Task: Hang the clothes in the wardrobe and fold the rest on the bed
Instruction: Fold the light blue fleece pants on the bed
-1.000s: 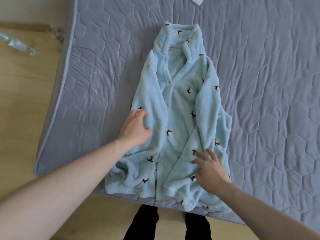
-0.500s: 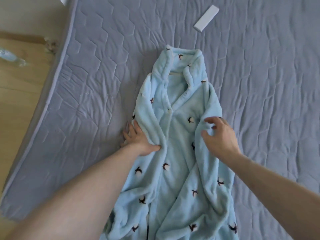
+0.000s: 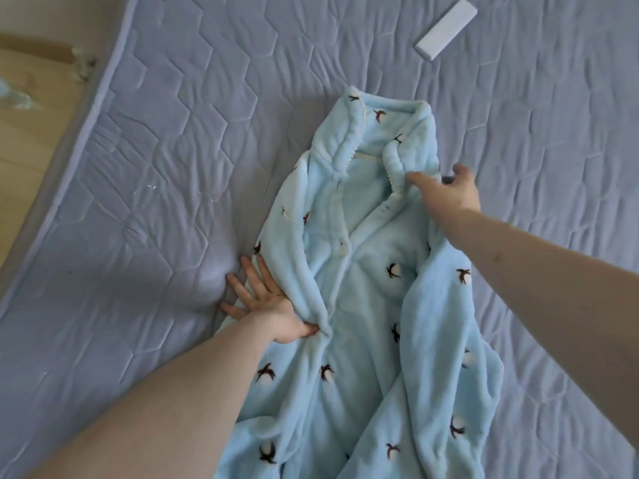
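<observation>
— Fleece, pale blue, with little dark birds: that robe (image 3: pixel 373 305) lies front-up in the middle of the quilted grey bed (image 3: pixel 173 167), sleeves folded in across its chest.

— Why is the left hand (image 3: pixel 266 305) down at the robe's left edge?

— It pins that folded side, I'd say. Its fingers lie spread flat on the quilt beside the robe, and the thumb presses into the fleece fold, so the sleeve can't slide out.

— And the right hand (image 3: pixel 449 195)?

— At the collar, fingers straight and apart, smoothing the lapel, probably squaring the top before folding.

— Different from half a second back?

— Yes. It was lower, on the robe's right sleeve; now it's up by the neckline. A white box (image 3: pixel 446 29) lies well beyond the collar.
</observation>
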Motion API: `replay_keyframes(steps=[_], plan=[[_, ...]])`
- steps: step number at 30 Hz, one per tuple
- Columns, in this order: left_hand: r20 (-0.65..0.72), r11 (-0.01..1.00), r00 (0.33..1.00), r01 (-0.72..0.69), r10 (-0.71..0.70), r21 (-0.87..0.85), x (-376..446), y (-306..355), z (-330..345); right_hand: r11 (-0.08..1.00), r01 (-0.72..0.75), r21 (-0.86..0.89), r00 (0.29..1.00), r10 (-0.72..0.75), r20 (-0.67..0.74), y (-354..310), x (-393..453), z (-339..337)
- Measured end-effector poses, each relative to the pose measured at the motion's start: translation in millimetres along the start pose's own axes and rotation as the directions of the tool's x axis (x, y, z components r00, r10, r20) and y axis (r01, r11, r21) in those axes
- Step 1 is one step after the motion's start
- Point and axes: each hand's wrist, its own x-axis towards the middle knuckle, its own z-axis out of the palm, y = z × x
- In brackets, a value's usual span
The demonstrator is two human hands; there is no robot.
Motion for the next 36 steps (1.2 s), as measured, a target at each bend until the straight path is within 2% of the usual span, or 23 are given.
replay_keyframes(steps=[7,9,13,19,23,26,28,30,33,36], plan=[[-0.015,1.000,1.000,-0.001,0.001,-0.002,1,2,1,0.989,-0.037,0.145,0.987,0.014,0.162,-13,7,-8],[-0.029,1.000,1.000,-0.004,0.004,-0.008,3,2,2,0.994,0.017,0.106,0.979,-0.038,0.200,-12,2,-6],[-0.064,1.000,0.998,-0.019,0.018,-0.016,4,1,5,0.985,0.162,0.057,0.967,-0.170,0.187,-6,-13,-7],[-0.107,0.988,0.985,-0.141,0.133,-0.067,-14,-17,0,0.953,0.301,0.019,0.936,-0.299,0.186,0,-45,-13],[-0.135,0.959,0.978,-0.183,0.157,-0.214,-24,-29,-47,0.940,0.342,-0.003,0.923,-0.335,0.190,-5,-71,-23],[-0.322,0.875,0.932,-0.289,0.165,-0.388,-32,-24,-99,0.935,0.354,-0.001,0.915,-0.346,0.208,-10,-93,-35],[-0.431,0.825,0.869,-0.418,0.242,-0.380,-41,-16,-130,0.919,0.393,-0.022,0.895,-0.377,0.240,-13,-110,-46],[-0.455,0.781,0.827,-0.510,0.330,-0.361,-51,-6,-152,0.888,0.457,-0.050,0.856,-0.424,0.295,-13,-127,-55],[-0.416,0.747,0.796,-0.581,0.440,-0.324,-68,13,-169,0.825,0.557,-0.099,0.784,-0.482,0.392,-10,-151,-68],[-0.318,0.735,0.810,-0.583,0.492,-0.346,-72,33,-171,0.773,0.622,-0.126,0.728,-0.512,0.455,-2,-168,-79]])
